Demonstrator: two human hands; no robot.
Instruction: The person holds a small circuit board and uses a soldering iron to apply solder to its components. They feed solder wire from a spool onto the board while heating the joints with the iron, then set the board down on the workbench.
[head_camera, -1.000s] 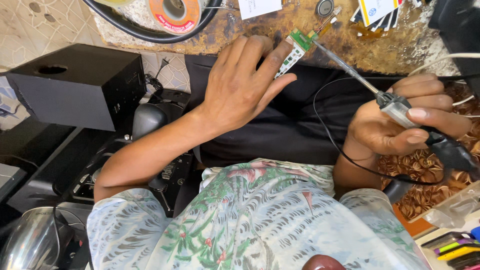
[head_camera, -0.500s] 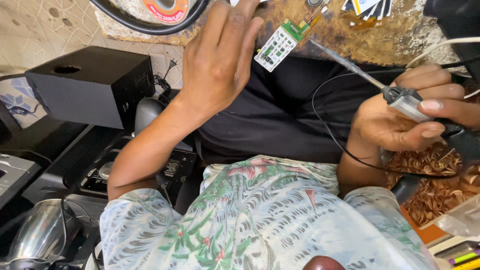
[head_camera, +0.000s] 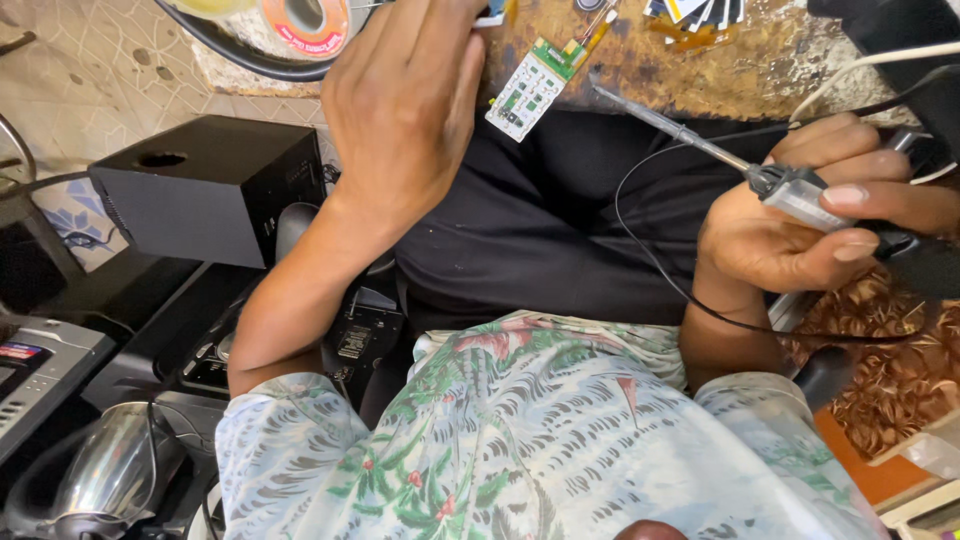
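**Soldering iron poised, board held up at the table edge**

The fingers (head_camera: 845, 195) of the right hand (head_camera: 790, 240) were wrapped tight round the grey grip of the soldering iron (head_camera: 690, 135), thumb laid along the top, its thin tip slanting up and left to end just beside the small circuit board (head_camera: 530, 85), close to it but apart. The left hand (head_camera: 405, 110) was raised with its back to the camera; its fingers were hidden, so it seemed to pinch the board's upper end, though the grip itself could not be seen. The white-and-green board hung tilted over the stained table (head_camera: 720, 70), above the dark lap.

By the look of it, the step in hand was bringing tip and board together. The next move would call for a steady left hand and a short, fine advance of the tip onto the chosen joint.

A solder spool (head_camera: 300, 20) lay beyond the left hand; a black box (head_camera: 205, 190) stood to the left, well apart.
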